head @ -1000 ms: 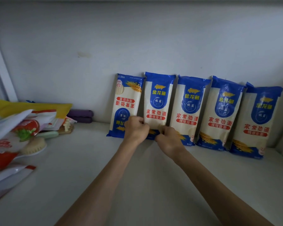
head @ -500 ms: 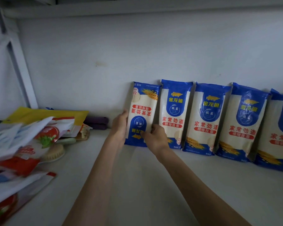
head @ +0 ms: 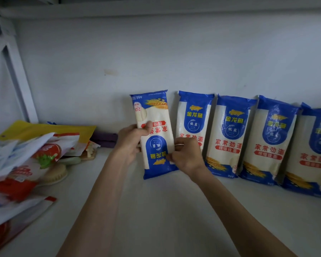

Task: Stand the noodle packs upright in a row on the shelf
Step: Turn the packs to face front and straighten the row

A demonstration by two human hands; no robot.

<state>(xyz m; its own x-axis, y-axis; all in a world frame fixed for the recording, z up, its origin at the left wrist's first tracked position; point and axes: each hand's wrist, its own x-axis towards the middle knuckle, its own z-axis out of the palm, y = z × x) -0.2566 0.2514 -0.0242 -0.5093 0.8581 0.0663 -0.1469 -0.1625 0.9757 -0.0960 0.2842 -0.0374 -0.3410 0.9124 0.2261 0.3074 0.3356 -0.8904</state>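
Note:
Several blue-and-white noodle packs lean upright against the back wall of the white shelf (head: pixel 174 210). The leftmost pack (head: pixel 157 115) is upside down, its print inverted, and it is held a little out from the wall and apart from the row. My left hand (head: pixel 131 143) grips its left edge with the thumb across the front. My right hand (head: pixel 186 155) pinches its right edge low down. The neighbouring pack (head: pixel 194 115) and two more packs (head: pixel 232 130) (head: pixel 272 138) stand right way up; a last pack (head: pixel 315 151) is cut off at the right.
A loose heap of red, white and yellow bags (head: pixel 24 151) covers the shelf's left side, with a round brush (head: pixel 54 173) under it. A purple folded item (head: pixel 104 140) lies against the back wall. A white upright post (head: pixel 17 80) stands at the left.
Both hands moved from the second pack's base to the leftmost, upside-down pack, took hold of its sides and pulled it away from the wall. The camera view shifted left.

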